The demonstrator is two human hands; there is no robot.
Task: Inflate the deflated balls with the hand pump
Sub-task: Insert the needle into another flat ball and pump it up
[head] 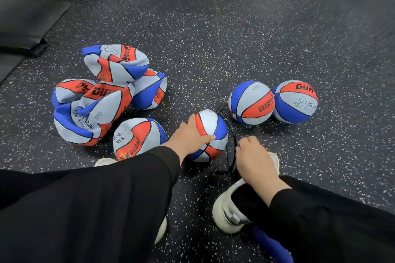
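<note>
A red, blue and grey ball (210,132) lies on the floor in front of me, partly filled. My left hand (190,134) grips its left side, thumb across the front. A thin black hose (232,134) runs from the ball's top right down to the black hand pump (234,166), which is mostly hidden under my right hand (255,162). That hand grips the pump's top with curled fingers. Several crumpled deflated balls (102,96) are piled at the left. Two round inflated balls (251,102) (296,101) sit at the right.
Dark speckled rubber floor (213,38) stretches ahead. My white shoes (228,213) and black trouser legs fill the foreground. A half-filled ball (139,136) lies beside my left arm. Black mats (25,17) lie at far left. A blue object (273,247) lies at the bottom.
</note>
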